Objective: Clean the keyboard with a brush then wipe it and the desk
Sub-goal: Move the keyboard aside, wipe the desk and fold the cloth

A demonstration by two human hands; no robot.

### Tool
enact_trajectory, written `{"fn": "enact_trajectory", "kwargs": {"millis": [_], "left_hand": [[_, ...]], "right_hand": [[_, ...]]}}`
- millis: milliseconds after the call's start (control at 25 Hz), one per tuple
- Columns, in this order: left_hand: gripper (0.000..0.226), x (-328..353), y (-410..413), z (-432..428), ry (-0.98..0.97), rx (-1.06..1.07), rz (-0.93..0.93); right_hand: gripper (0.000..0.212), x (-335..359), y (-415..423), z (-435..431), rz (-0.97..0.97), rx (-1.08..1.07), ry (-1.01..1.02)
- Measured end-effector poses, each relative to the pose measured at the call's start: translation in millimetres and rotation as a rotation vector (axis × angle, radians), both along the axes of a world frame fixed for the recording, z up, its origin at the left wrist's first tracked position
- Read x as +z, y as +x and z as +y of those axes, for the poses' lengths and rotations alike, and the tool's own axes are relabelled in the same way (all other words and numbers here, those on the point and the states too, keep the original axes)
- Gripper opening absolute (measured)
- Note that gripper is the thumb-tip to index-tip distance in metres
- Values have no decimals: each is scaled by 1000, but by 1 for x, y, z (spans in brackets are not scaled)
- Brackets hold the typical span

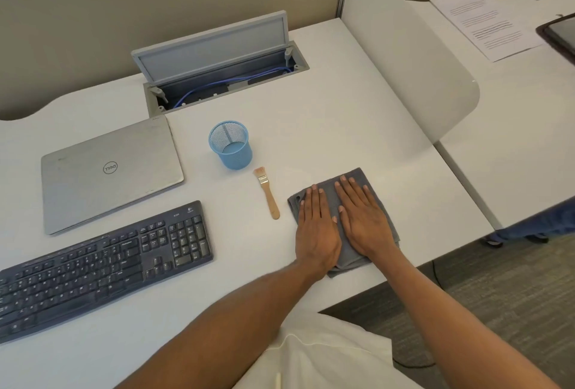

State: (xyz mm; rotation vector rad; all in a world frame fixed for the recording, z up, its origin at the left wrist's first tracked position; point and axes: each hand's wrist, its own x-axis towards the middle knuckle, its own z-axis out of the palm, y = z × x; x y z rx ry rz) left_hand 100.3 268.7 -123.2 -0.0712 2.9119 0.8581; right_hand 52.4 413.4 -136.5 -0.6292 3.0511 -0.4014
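Observation:
A folded grey cloth [354,177] lies near the desk's [326,127] front right edge. My left hand [315,227] and my right hand [362,217] lie flat on it side by side, fingers straight and pointing away from me. A small wooden-handled brush [267,192] lies on the desk just left of the cloth, bristles pointing away. The black keyboard [99,267] sits at the front left, well clear of both hands.
A closed silver laptop [109,174] lies behind the keyboard. A blue mesh pen cup [231,149] stands behind the brush. An open cable hatch [224,68] sits at the back. A white divider panel [413,55] borders the desk on the right; papers [485,21] lie on the neighbouring desk.

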Motion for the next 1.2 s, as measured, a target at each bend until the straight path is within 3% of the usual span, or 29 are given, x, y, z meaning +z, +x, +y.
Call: {"fn": "enact_trajectory", "kwargs": {"millis": [120,560,760,920,1080,1200], "left_hand": [[73,-5,-16,-6,-30,-29,4],[91,-2,-18,-18,-97,-115,42],[72,7,-5,-35,-59,-86,110],[73,24,0,-68,55,10,68],[55,15,3,-116,-70,65,172],[56,14,3,-149,-135,115,155]], "right_hand": [[57,0,-14,2,-18,-32,39],[57,8,-20,-4,28,-63,104],[45,21,-19,-31,144,-87,109],[36,36,-23,-75,249,3,23],[28,41,-32,-124,281,51,-71],[25,36,-36,-151,267,86,-73]]}}
